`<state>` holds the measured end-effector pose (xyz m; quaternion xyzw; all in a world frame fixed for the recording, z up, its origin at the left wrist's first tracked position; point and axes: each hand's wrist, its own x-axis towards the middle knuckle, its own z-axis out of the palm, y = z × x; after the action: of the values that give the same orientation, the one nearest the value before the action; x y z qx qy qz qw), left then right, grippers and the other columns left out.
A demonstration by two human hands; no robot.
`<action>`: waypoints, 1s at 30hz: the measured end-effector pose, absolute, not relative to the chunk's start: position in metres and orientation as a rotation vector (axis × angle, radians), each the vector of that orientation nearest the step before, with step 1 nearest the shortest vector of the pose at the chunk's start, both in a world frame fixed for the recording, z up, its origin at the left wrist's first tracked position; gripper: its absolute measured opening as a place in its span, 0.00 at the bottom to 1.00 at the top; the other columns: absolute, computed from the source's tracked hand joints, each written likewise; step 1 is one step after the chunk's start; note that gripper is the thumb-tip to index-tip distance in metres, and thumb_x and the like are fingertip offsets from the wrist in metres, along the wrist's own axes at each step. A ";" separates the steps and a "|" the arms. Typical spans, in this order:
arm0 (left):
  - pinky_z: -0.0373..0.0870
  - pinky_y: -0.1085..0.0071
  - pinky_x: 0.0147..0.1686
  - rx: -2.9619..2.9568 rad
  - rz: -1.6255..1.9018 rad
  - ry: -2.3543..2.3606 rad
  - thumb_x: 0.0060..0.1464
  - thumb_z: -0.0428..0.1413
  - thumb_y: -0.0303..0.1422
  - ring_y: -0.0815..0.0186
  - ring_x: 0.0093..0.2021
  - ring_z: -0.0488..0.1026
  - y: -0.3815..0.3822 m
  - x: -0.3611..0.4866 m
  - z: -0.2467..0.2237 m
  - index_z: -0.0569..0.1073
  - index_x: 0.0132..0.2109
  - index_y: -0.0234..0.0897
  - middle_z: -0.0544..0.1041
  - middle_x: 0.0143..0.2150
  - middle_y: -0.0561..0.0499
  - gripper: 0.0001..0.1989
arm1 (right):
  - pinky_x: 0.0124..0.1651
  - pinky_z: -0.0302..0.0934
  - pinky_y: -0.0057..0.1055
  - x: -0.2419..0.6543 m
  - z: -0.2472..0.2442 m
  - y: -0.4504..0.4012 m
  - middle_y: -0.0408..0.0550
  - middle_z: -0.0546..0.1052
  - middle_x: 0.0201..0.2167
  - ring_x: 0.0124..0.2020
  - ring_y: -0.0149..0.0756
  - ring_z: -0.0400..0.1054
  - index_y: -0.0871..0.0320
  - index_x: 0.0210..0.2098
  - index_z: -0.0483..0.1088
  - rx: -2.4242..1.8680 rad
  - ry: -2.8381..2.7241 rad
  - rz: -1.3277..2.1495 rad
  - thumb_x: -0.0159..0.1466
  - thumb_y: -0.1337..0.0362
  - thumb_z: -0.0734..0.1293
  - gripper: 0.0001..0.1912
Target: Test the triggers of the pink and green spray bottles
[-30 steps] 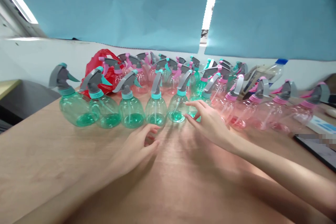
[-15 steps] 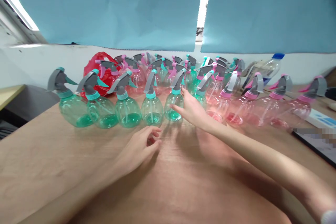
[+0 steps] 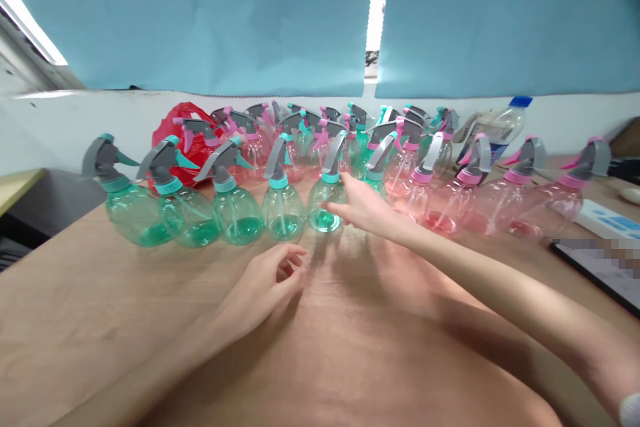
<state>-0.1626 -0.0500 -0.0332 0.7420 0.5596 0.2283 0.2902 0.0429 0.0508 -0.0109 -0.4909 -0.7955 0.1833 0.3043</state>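
A row of spray bottles with gray trigger heads stands upright across the table. My right hand (image 3: 367,208) is closed around the right side of a green spray bottle (image 3: 320,203) near the middle, its thumb across the front and its other fingers partly hidden behind. Just left of that is another green spray bottle (image 3: 283,207) with green liquid low inside. Nearer to me, my left hand (image 3: 270,280) rests over the table (image 3: 350,347), fingers loosely curled and thumb apart, with nothing in it. Pink spray bottles (image 3: 445,207) continue the row on the right.
More pink and green spray bottles (image 3: 255,147) crowd behind the front row. A red plastic bag (image 3: 173,121) lies at the back left. At the back right leans a clear bottle with a blue cap (image 3: 521,101). A dark-edged flat object (image 3: 595,280) lies at the right.
The view has shifted slightly, so the bottles appear a little further left. My right hand stays at the same green bottle, and my left hand keeps its loose curl.
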 end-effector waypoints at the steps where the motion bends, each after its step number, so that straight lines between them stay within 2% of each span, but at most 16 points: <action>1: 0.70 0.67 0.34 1.981 0.609 1.495 0.60 0.51 0.37 0.62 0.35 0.74 -0.050 -0.162 -0.033 0.72 0.48 0.39 0.77 0.38 0.51 0.12 | 0.36 0.65 0.37 0.044 -0.009 0.050 0.55 0.76 0.37 0.35 0.43 0.73 0.65 0.50 0.64 -1.299 -2.115 0.492 0.60 0.59 0.67 0.22; 6: 0.69 0.68 0.33 1.993 0.636 1.474 0.60 0.52 0.38 0.63 0.35 0.74 -0.053 -0.157 -0.029 0.73 0.44 0.40 0.77 0.36 0.52 0.10 | 0.41 0.64 0.39 0.047 -0.006 0.045 0.58 0.76 0.41 0.43 0.48 0.72 0.64 0.48 0.65 -1.275 -2.163 0.491 0.59 0.60 0.67 0.20; 12: 0.69 0.68 0.32 1.941 0.807 1.524 0.60 0.53 0.42 0.63 0.34 0.74 -0.058 -0.152 -0.020 0.73 0.44 0.42 0.77 0.37 0.52 0.11 | 0.51 0.61 0.44 0.055 -0.012 0.032 0.63 0.71 0.54 0.54 0.53 0.67 0.65 0.57 0.60 -1.226 -2.235 0.471 0.61 0.57 0.67 0.29; 15: 0.71 0.68 0.31 1.872 0.967 1.557 0.59 0.55 0.44 0.64 0.33 0.75 -0.053 -0.147 -0.016 0.71 0.45 0.42 0.76 0.40 0.52 0.13 | 0.54 0.60 0.45 0.063 -0.014 0.018 0.63 0.68 0.58 0.58 0.53 0.64 0.64 0.60 0.57 -1.179 -2.280 0.467 0.63 0.54 0.66 0.32; 18: 0.74 0.64 0.38 1.917 1.115 1.527 0.55 0.59 0.43 0.58 0.45 0.75 -0.044 -0.135 -0.012 0.68 0.49 0.42 0.73 0.48 0.49 0.18 | 0.50 0.63 0.44 0.072 -0.015 -0.003 0.60 0.68 0.57 0.53 0.51 0.68 0.61 0.60 0.56 -1.140 -2.303 0.505 0.64 0.52 0.65 0.30; 20: 0.73 0.59 0.46 1.996 1.142 1.456 0.52 0.61 0.42 0.55 0.55 0.70 -0.037 -0.123 -0.007 0.65 0.54 0.42 0.70 0.54 0.46 0.24 | 0.44 0.66 0.44 0.078 -0.015 -0.018 0.59 0.69 0.56 0.47 0.49 0.71 0.60 0.59 0.56 -1.142 -2.310 0.523 0.65 0.52 0.65 0.29; 22: 0.71 0.55 0.50 2.053 1.109 1.368 0.51 0.61 0.42 0.53 0.57 0.68 -0.034 -0.107 -0.001 0.62 0.58 0.42 0.68 0.58 0.44 0.30 | 0.40 0.66 0.45 0.085 -0.014 -0.032 0.58 0.70 0.52 0.42 0.49 0.72 0.60 0.58 0.57 -1.151 -2.325 0.496 0.64 0.50 0.66 0.30; 25: 0.74 0.60 0.45 2.046 1.088 1.252 0.49 0.61 0.37 0.58 0.47 0.74 -0.036 -0.081 0.009 0.60 0.58 0.39 0.69 0.55 0.43 0.31 | 0.38 0.67 0.44 0.096 -0.013 -0.050 0.57 0.71 0.49 0.39 0.47 0.72 0.60 0.52 0.62 -1.109 -2.355 0.503 0.63 0.48 0.66 0.26; 28: 0.75 0.67 0.36 1.983 1.091 1.099 0.51 0.60 0.37 0.63 0.38 0.76 -0.043 -0.061 0.016 0.64 0.52 0.38 0.72 0.45 0.48 0.23 | 0.39 0.67 0.43 0.106 -0.010 -0.065 0.58 0.69 0.51 0.40 0.45 0.72 0.60 0.47 0.66 -1.054 -2.383 0.519 0.64 0.48 0.65 0.22; 30: 0.75 0.68 0.33 1.956 1.075 1.079 0.53 0.59 0.37 0.65 0.35 0.75 -0.049 -0.053 0.017 0.65 0.50 0.38 0.72 0.43 0.49 0.19 | 0.40 0.68 0.42 0.112 -0.009 -0.073 0.57 0.69 0.51 0.42 0.45 0.72 0.59 0.48 0.65 -1.032 -2.381 0.538 0.64 0.48 0.65 0.22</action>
<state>-0.0528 -0.0489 0.0172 0.7461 0.4115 0.4101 0.3254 0.1122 -0.0735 -0.0089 -0.3776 -0.8715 0.1968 0.2432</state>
